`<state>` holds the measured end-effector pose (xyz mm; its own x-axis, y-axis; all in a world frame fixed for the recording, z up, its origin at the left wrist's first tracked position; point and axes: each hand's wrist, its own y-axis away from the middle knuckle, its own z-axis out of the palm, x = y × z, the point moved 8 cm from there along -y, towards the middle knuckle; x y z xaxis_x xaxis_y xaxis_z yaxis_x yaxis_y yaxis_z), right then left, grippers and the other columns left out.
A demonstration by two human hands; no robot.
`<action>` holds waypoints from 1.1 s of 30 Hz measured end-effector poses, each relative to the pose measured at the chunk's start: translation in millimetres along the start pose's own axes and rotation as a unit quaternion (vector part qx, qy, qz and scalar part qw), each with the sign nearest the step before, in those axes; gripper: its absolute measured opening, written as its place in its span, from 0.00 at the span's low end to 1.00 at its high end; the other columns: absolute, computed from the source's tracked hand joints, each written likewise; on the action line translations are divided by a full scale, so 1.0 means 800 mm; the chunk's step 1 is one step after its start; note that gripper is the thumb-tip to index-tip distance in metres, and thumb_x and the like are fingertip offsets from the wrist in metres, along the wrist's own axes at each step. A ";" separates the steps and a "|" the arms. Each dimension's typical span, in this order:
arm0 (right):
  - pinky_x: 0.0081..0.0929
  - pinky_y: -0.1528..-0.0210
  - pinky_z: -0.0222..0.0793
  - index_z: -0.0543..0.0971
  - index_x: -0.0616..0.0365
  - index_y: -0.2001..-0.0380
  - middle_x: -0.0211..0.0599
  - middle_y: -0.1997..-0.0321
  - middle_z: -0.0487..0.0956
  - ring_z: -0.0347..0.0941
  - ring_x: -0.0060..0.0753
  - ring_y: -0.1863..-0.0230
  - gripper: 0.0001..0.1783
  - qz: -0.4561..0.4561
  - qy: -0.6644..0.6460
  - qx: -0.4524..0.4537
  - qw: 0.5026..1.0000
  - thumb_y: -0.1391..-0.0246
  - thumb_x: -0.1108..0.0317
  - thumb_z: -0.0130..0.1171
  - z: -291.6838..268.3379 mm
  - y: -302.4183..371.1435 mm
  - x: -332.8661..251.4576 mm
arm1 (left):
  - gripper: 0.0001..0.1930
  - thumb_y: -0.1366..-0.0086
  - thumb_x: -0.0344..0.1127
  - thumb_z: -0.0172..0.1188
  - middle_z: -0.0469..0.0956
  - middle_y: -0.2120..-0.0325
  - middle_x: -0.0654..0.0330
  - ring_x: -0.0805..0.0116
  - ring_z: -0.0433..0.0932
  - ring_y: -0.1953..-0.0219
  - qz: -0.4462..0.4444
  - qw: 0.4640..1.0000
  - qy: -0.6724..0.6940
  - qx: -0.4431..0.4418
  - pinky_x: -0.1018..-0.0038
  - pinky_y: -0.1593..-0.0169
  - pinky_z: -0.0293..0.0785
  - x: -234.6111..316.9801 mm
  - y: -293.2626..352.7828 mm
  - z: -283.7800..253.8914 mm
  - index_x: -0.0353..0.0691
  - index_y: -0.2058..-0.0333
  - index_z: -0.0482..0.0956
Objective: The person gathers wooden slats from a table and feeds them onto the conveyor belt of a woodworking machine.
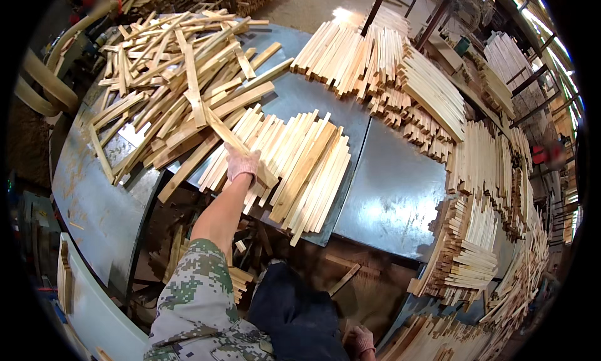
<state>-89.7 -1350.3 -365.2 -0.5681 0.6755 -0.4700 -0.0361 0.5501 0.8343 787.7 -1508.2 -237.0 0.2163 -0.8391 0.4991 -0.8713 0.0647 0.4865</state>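
My left hand (241,163), in a pale pinkish work glove, reaches forward over the metal table. Its fingers are wrapped round a wooden strip (224,130) that slants from the loose pile towards a row of lighter strips. That row (313,167) lies side by side just right of the hand, near the table's front edge. Beyond the hand, the loose heap of wooden strips (181,79) lies criss-cross. Low in view beside my dark-clad leg is my right hand (359,340), also gloved. Its fingers look curled; what they hold, if anything, is hidden.
Sorted strips (350,54) lie in rows at the table's far side. More stacks (469,254) curve down the right. A bare metal tabletop (394,192) shines between them. Wood offcuts (241,279) sit below the front edge. A pale panel (103,317) stands at lower left.
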 end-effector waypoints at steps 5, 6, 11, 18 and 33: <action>0.27 0.69 0.74 0.80 0.62 0.50 0.36 0.64 0.82 0.78 0.29 0.70 0.12 0.108 -0.190 0.003 0.976 0.31 0.68 0.61 0.074 0.028 -0.173 | 0.61 0.38 0.50 0.70 0.69 0.31 0.35 0.38 0.79 0.36 0.028 0.997 -0.061 0.029 0.48 0.34 0.76 0.011 -0.075 0.028 0.39 0.19 0.36; 0.27 0.70 0.72 0.80 0.62 0.49 0.35 0.65 0.81 0.76 0.28 0.71 0.12 0.107 -0.204 -0.028 0.973 0.31 0.68 0.61 0.084 0.017 -0.180 | 0.60 0.38 0.50 0.69 0.69 0.32 0.35 0.38 0.78 0.36 0.045 0.997 -0.056 0.019 0.48 0.34 0.76 0.010 -0.085 0.027 0.39 0.19 0.37; 0.28 0.62 0.77 0.81 0.60 0.55 0.34 0.63 0.82 0.79 0.28 0.66 0.09 0.075 -0.047 -0.020 0.996 0.34 0.67 0.63 0.129 -0.018 -0.268 | 0.47 0.38 0.44 0.61 0.77 0.41 0.33 0.37 0.82 0.46 0.217 0.973 -0.046 0.062 0.57 0.40 0.81 0.047 -0.071 -0.074 0.34 0.23 0.55; 0.24 0.58 0.77 0.80 0.66 0.42 0.32 0.58 0.83 0.80 0.26 0.61 0.21 -0.102 0.045 -0.079 0.991 0.35 0.68 0.66 0.169 -0.071 -0.401 | 0.33 0.32 0.43 0.62 0.79 0.41 0.47 0.50 0.81 0.40 0.229 0.924 -0.286 0.114 0.58 0.38 0.78 0.066 -0.193 -0.205 0.44 0.30 0.68; 0.32 0.50 0.74 0.78 0.71 0.38 0.39 0.60 0.83 0.77 0.33 0.59 0.27 -0.296 0.165 0.061 0.939 0.30 0.60 0.60 0.240 -0.196 -0.591 | 0.28 0.32 0.56 0.63 0.85 0.52 0.42 0.41 0.82 0.47 0.284 0.947 -0.149 -0.022 0.54 0.42 0.76 -0.044 -0.167 -0.060 0.40 0.45 0.84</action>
<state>342.5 -1661.9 -329.1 -0.7029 0.0552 -0.7092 -0.3426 0.8474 0.4055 917.6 -1461.1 -285.1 -0.4211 -0.7772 0.4676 -0.7895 0.5679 0.2328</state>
